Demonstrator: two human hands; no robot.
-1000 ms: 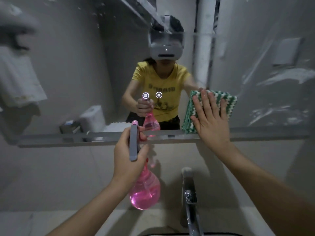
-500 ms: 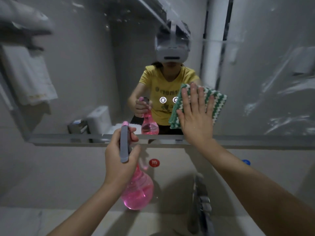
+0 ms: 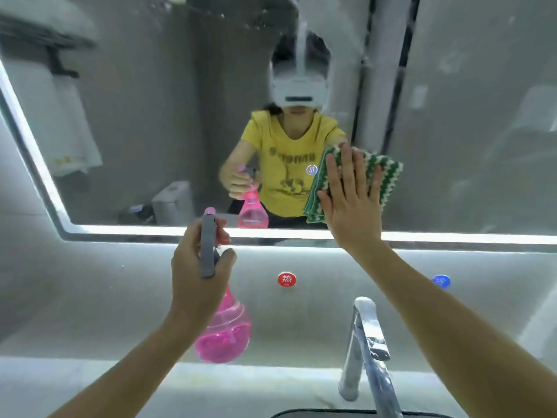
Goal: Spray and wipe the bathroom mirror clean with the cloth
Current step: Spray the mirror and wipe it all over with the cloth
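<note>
Wiping step: the right hand (image 3: 349, 194), flat and open, presses the green-striped cloth (image 3: 385, 176) against the mirror (image 3: 150, 131) while the left hand (image 3: 199, 276) grips the pink spray bottle (image 3: 224, 336); next comes sweeping across.

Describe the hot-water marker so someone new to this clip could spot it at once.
Start at the mirror's lit lower edge and look down the wall to just above the chrome tap. The hot-water marker is the small round red disc with a white character; its only twin, the blue disc, sits further right.
</note>
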